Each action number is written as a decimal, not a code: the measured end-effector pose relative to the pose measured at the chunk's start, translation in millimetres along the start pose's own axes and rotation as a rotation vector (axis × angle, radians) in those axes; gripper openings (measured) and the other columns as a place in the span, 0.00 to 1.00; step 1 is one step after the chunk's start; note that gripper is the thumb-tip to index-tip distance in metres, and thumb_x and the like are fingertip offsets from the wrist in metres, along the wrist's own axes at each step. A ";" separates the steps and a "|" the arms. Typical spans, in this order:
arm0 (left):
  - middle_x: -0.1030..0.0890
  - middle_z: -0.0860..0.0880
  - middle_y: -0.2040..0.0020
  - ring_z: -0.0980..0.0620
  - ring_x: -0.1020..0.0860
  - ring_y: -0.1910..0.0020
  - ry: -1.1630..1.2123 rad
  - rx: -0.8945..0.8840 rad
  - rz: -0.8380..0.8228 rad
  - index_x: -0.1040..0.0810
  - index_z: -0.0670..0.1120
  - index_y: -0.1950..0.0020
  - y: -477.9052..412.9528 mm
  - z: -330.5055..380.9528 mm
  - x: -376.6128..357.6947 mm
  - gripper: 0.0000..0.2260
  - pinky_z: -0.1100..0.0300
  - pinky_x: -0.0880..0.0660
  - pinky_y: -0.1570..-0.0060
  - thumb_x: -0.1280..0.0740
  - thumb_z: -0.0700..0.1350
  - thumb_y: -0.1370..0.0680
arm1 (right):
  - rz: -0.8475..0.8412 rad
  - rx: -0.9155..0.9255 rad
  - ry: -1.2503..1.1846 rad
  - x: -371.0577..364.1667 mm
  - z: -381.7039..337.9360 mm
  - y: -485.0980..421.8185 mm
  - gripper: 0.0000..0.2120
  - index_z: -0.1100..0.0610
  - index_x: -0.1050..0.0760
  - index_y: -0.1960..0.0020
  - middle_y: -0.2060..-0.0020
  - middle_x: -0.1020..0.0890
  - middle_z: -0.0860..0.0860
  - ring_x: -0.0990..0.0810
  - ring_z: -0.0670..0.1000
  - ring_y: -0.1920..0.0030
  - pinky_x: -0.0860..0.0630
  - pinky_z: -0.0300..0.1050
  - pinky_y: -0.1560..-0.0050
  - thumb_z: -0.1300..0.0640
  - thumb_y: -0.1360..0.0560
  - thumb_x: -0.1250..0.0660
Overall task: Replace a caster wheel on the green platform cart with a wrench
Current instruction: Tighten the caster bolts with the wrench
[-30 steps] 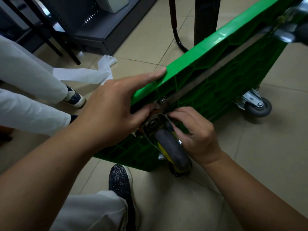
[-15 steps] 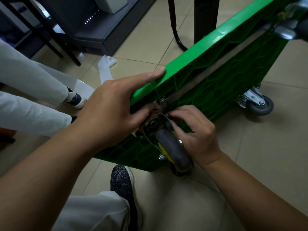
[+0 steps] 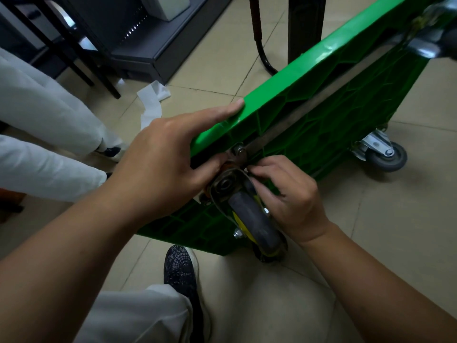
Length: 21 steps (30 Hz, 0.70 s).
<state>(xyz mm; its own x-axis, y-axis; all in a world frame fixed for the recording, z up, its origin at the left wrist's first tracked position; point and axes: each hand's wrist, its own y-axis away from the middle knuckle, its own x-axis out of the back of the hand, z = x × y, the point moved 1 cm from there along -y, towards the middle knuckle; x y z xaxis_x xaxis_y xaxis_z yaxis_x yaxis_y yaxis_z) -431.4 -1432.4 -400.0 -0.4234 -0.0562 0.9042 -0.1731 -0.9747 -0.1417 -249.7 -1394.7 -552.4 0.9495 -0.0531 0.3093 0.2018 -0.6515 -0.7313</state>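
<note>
The green platform cart stands tipped on its side edge, ribbed underside facing me. A caster wheel with a dark tyre and yellow hub sits at its near corner. My left hand clasps the cart's top edge, index finger laid along it and thumb against the caster's mounting plate. My right hand is curled beside the caster fork, its fingertips pinching at a fastener on the plate that they hide. A bolt head shows just above the plate. No wrench is in view.
A second caster rests on the tiled floor at the right, and a third sticks out at the top right. My shoe is under the cart. Another person's legs, white paper, dark furniture and a black post surround it.
Both hands stay at the near caster; the right fingertips shift slightly at the plate. The other person's legs and the white paper on the floor have moved.
</note>
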 end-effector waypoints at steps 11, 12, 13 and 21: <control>0.21 0.58 0.31 0.54 0.18 0.38 -0.013 -0.008 0.000 0.33 0.67 0.23 -0.8 -1.7 -0.2 0.30 0.46 0.19 0.45 0.31 0.54 0.24 | 0.064 -0.238 -0.142 -3.2 -3.0 1.2 0.06 0.65 0.17 0.56 0.60 0.16 0.53 0.19 0.43 0.57 0.26 0.30 0.52 0.62 0.28 0.25; 0.21 0.59 0.31 0.54 0.18 0.39 -0.015 -0.009 0.001 0.33 0.67 0.23 -0.8 -1.7 -0.3 0.30 0.47 0.18 0.45 0.31 0.54 0.24 | 0.045 -0.224 -0.142 -1.7 -2.0 1.0 0.06 0.65 0.17 0.55 0.59 0.16 0.53 0.19 0.44 0.57 0.26 0.31 0.51 0.61 0.27 0.25; 0.20 0.59 0.31 0.54 0.18 0.38 -0.015 -0.009 0.002 0.33 0.67 0.23 -0.7 -1.6 -0.4 0.30 0.47 0.18 0.45 0.30 0.54 0.24 | 0.027 -0.205 -0.134 0.0 -1.5 0.8 0.07 0.65 0.17 0.54 0.58 0.16 0.54 0.19 0.45 0.56 0.25 0.31 0.50 0.61 0.27 0.26; 0.19 0.56 0.34 0.52 0.17 0.42 -0.015 -0.001 -0.001 0.33 0.68 0.23 -0.6 -1.0 0.4 0.30 0.45 0.18 0.48 0.31 0.54 0.24 | 0.008 -0.099 -0.003 -1.7 -3.0 1.5 0.09 0.67 0.19 0.55 0.59 0.17 0.57 0.19 0.50 0.58 0.24 0.33 0.50 0.60 0.23 0.29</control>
<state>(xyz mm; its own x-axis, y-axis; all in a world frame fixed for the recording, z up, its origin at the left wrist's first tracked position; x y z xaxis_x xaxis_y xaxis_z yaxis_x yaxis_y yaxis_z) -432.4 -1431.7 -399.9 -0.4102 -0.0581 0.9101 -0.1744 -0.9746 -0.1408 -251.7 -1397.9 -552.2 0.9519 -0.0565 0.3013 0.1693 -0.7223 -0.6705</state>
